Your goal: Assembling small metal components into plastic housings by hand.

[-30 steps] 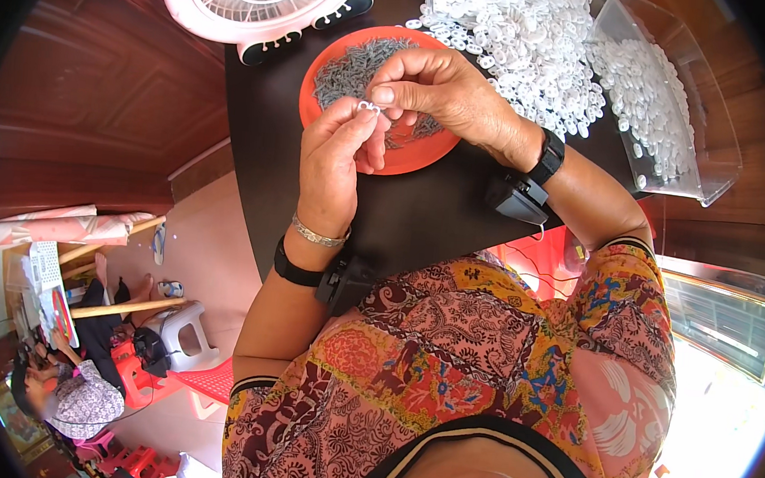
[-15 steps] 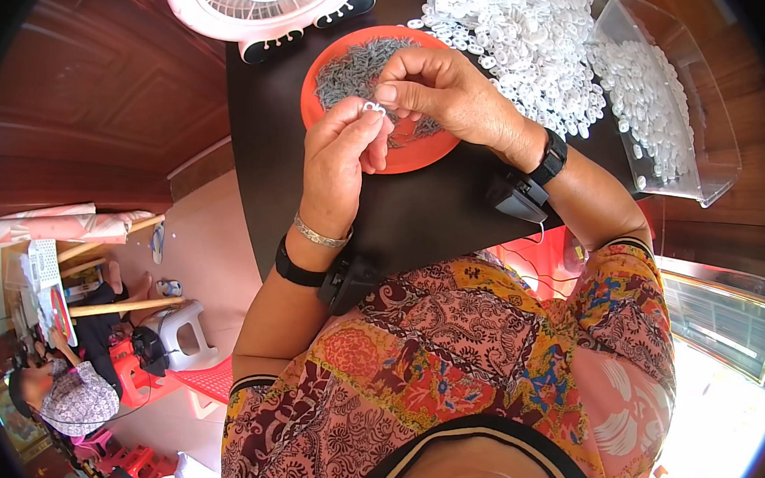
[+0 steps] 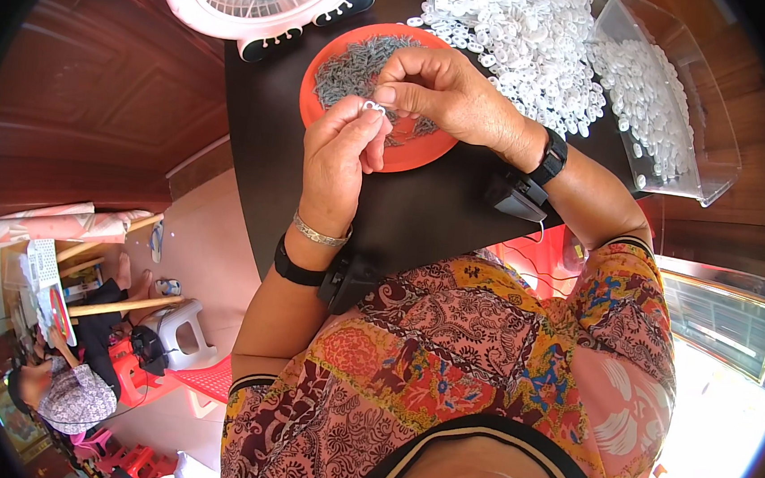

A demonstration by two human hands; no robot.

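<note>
Between thumb and forefinger, my left hand (image 3: 337, 155) pinches a small white plastic piece (image 3: 374, 107) with rounded loops. My right hand (image 3: 452, 92) meets it from the right, thumb and forefinger closed at the piece's upper edge; whatever is between those fingertips is too small to make out. Both hands are over a round orange-red basin (image 3: 420, 157). In it lie many small grey screw-like pieces (image 3: 351, 73), partly hidden by my fingers.
A heap of white oval plastic pieces (image 3: 541, 45) covers the far right of the dark table (image 3: 264, 149). Beside it, a tilted clear bin (image 3: 716, 171) holds more. A pink fan (image 3: 266, 5) stands far left. Another person (image 3: 78, 395) sits at lower left, near a white stool (image 3: 186, 331).
Both hands keep the same pinch over the basin, with hardly any movement. At lower left, the other person has shifted slightly.
</note>
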